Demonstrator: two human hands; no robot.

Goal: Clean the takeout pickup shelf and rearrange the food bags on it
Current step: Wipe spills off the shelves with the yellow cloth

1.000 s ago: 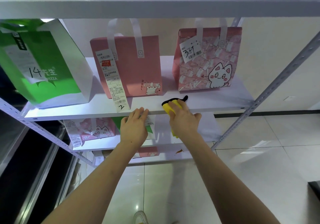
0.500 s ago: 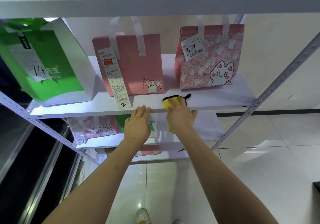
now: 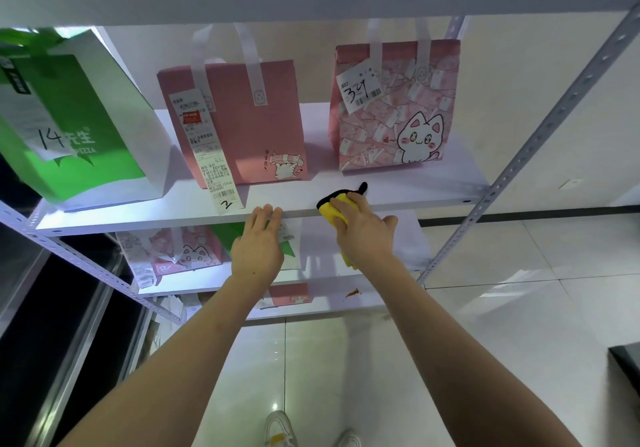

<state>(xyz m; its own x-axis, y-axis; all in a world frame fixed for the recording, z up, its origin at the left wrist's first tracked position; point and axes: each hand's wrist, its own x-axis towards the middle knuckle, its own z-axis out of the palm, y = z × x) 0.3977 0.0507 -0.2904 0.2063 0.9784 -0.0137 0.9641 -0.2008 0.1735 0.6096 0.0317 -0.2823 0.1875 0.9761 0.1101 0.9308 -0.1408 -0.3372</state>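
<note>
A white shelf board (image 3: 398, 183) carries three bags: a green and white bag (image 3: 76, 124) marked 14 at the left, a plain pink bag (image 3: 242, 128) with a long receipt in the middle, and a pink cat-print bag (image 3: 394, 104) tagged 34 at the right. My right hand (image 3: 363, 232) grips a yellow cloth (image 3: 334, 211) with a black edge and presses it on the board's front edge, below the cat-print bag. My left hand (image 3: 258, 242) rests with straight fingers against the front edge, just right of the receipt.
Lower shelves hold another pink cat bag (image 3: 173, 252), a green bag and a small pink bag (image 3: 289, 294); a brown smear (image 3: 352, 293) lies on the lowest board. Perforated metal posts (image 3: 540, 138) frame the rack. Tiled floor and my shoes (image 3: 280, 429) are below.
My right hand has slid the yellow cloth a little along the front of the shelf. The left hand stays on the edge. The view has tilted slightly.
</note>
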